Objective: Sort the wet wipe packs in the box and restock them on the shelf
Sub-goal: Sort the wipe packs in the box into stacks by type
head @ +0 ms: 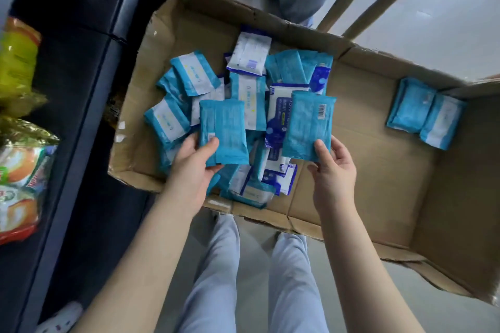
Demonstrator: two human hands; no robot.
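Firmly, the left hand (194, 167) pinches one teal pack (223, 130) and the right hand (334, 170) a second teal pack (308, 124) by their near ends, long axes pointing away. The sorted pair (424, 116) lies rightward in the box (378, 170), nearer the right hand.

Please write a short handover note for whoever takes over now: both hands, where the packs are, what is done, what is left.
Left hand grips one light-blue plastic wipe pack; right hand pinches a second pack, both over the brown cardboard box.
Mixed pile of light-blue and dark-blue packs lies at the box's left end.
Done: two light-blue packs set apart at the right end.
Left: sort the pile, restock the dark shelf.
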